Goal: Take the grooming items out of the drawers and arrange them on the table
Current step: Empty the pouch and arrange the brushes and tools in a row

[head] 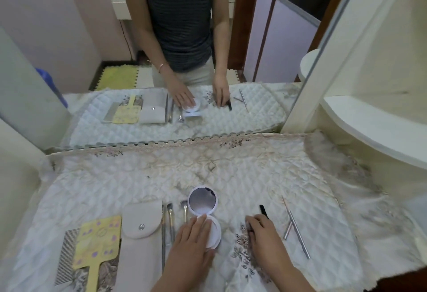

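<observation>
A round white compact mirror (203, 202) stands open on the quilted table cover (231, 171). My left hand (191, 238) lies flat on its lower half. My right hand (263, 234) holds a thin black pencil-like stick (263, 210), whose tip points away from me. Left of the compact lie a few small makeup brushes (171, 220), a beige snap pouch (141, 224), a yellow paddle mirror (98, 243) and a metal fine-tooth comb (67, 254). Two thin metal tools (295, 229) lie to the right.
A large wall mirror (161, 60) behind the table reflects me and the laid-out items. A cream curved shelf unit (369, 129) stands at the right. The table's far half and right side carry only the cover.
</observation>
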`<action>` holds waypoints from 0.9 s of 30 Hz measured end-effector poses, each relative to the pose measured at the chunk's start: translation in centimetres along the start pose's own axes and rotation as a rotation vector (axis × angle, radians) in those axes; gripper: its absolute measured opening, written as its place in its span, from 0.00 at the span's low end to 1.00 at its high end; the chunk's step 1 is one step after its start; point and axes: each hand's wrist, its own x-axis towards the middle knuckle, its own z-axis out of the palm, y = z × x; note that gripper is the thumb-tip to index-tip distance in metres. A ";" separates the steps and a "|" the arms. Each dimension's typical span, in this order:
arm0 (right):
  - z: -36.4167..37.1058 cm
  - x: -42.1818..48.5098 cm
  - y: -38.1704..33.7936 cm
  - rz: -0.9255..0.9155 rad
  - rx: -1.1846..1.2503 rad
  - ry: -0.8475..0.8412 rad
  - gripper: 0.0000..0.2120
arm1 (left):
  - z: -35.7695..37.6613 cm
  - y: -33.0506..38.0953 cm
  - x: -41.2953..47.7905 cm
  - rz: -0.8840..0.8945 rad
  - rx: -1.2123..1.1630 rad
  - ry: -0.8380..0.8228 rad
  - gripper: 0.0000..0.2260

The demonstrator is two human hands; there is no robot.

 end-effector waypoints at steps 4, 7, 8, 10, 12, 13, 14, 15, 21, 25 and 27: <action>0.3 0.5 -1.3 0.037 0.095 -0.031 0.13 | 0.7 -0.1 0.0 0.021 -0.016 0.071 0.26; 0.6 1.3 -3.3 0.005 0.201 -0.062 0.16 | 0.3 0.0 0.2 0.021 -0.027 0.082 0.25; 0.9 1.5 -3.9 -0.001 0.217 -0.071 0.18 | 0.2 0.0 0.1 0.021 -0.029 0.077 0.26; 1.3 1.7 -4.6 0.001 0.242 -0.104 0.19 | 0.1 -0.2 0.0 0.004 -0.036 0.031 0.27; 1.5 1.5 -4.6 0.000 0.282 -0.111 0.20 | 0.0 -0.5 -0.1 0.007 -0.036 -0.016 0.28; 1.4 1.3 -4.3 -0.004 0.304 -0.092 0.20 | -0.2 -0.5 -0.1 0.013 -0.041 -0.024 0.28; 1.1 1.1 -3.8 -0.003 0.325 -0.060 0.19 | -0.4 -0.3 -0.1 0.012 -0.043 -0.025 0.27; 0.7 0.9 -3.1 0.016 0.337 -0.017 0.18 | -0.8 -0.1 0.0 0.003 -0.039 -0.019 0.27; -1.8 -0.8 2.2 0.253 0.199 0.133 0.16 | 0.0 3.1 1.8 0.050 -0.016 0.001 0.26; -1.6 -0.8 2.3 0.223 0.159 0.072 0.16 | 0.7 4.7 3.8 0.124 -0.011 -0.077 0.24; -1.2 -0.4 1.5 0.208 0.197 0.081 0.13 | 0.7 4.4 4.4 0.124 -0.001 -0.075 0.22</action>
